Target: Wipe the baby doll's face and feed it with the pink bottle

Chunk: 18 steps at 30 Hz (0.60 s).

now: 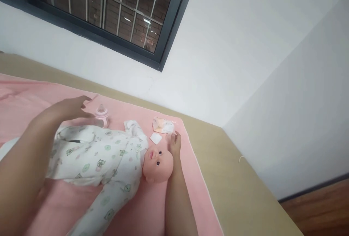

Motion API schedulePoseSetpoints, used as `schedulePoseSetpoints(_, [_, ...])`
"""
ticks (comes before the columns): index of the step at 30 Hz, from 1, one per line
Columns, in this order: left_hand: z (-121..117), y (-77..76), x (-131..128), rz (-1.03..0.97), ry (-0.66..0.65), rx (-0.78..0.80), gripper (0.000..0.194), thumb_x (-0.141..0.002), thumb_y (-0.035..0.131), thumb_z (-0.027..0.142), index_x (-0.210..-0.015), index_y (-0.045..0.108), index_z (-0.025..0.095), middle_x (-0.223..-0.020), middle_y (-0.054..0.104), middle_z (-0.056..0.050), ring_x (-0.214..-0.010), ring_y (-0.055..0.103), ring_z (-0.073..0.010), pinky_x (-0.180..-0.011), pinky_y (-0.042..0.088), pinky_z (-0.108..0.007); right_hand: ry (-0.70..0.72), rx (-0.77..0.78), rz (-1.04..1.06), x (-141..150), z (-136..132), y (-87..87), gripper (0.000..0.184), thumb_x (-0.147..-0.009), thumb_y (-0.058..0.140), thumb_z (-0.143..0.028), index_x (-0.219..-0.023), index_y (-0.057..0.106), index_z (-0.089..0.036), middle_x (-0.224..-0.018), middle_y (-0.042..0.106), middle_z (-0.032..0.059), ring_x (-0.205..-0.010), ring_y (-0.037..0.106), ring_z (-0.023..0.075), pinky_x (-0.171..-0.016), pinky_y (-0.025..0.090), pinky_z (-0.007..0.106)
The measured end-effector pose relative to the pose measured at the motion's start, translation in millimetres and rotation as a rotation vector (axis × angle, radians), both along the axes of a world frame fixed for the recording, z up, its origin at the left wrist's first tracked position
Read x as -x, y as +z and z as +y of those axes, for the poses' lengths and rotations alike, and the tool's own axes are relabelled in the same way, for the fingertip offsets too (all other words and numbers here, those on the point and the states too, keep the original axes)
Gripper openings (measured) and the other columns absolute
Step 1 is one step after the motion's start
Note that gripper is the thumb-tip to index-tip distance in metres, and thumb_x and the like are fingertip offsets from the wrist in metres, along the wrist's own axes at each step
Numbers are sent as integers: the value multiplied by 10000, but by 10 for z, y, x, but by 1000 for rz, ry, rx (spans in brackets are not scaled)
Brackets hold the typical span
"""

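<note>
A baby doll in a white printed sleepsuit lies on its back, head to the right. My left hand is over the doll's far side, thumb and fingers spread, just left of a pink-collared baby bottle. The bottle stands upright with its teat bare; the fingertips come close to it, and I cannot tell whether they touch. Beyond the doll's head my right hand has its fingers closed at a small clear cap. A white square pad lies beside the cap.
A crumpled white and orange packet or cloth lies at the far right corner of the pink sheet. The sheet covers part of a tan bed surface. A white wall and a dark-framed barred window stand behind.
</note>
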<state>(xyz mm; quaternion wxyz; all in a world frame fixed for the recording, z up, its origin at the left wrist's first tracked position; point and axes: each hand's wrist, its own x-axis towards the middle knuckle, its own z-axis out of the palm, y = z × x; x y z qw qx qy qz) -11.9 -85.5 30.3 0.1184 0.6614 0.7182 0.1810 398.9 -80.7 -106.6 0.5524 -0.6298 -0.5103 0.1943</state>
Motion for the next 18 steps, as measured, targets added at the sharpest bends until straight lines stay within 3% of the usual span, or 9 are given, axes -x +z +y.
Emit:
schedulePoseSetpoints(3, [-206,247,-220,0,42,-99,670,-790,487,573,-1302,414,147,-1177,606,-151,-981,591,-310,-826,440,-396,-51,-49,-6,-54,59,-37,559,-863,347,-532,-1231,496,-138,-1225,549,171,-1113,523,238,-922,407,349])
schedulePoseSetpoints(4, [-267,301,-362,-41,-1,-126,604,-808,478,552,-1268,451,162,-1161,617,-134,-973,598,-294,-814,449,-377,-72,-68,-10,-62,65,-34,554,-866,333,-530,-1214,508,-136,-1216,556,172,-1112,521,238,-919,406,348])
schedulePoseSetpoints(6, [-347,350,-712,-105,-208,-178,525,-837,461,531,-1224,501,178,-1118,640,-103,-989,599,-264,-835,448,-348,-122,-94,-15,-67,51,-6,541,-871,310,-524,-1171,533,-132,-1185,574,170,-1098,521,237,-910,405,349])
schedulePoseSetpoints(10, [-298,279,-1455,-147,-659,-92,401,-860,441,454,-1150,570,210,-1134,636,-69,-990,603,-233,-807,463,-302,-204,-135,-45,-46,-61,103,495,-888,265,-486,-1065,577,-145,-1089,611,149,-1058,508,242,-882,397,354])
schedulePoseSetpoints(13, [-173,188,-1914,-46,-1028,99,357,-856,447,349,-1146,590,196,-1129,638,-93,-955,603,-238,-781,457,-298,-201,-194,-116,-15,-157,183,460,-903,233,-439,-966,598,-167,-997,625,127,-1052,488,244,-882,382,355])
schedulePoseSetpoints(18, [7,-17,-2464,21,-1124,302,299,-822,481,353,-963,675,175,-970,693,-95,-829,610,-249,-752,460,-330,-116,-232,-188,38,-247,257,431,-912,233,-406,-829,593,-183,-875,620,102,-974,496,233,-838,376,339])
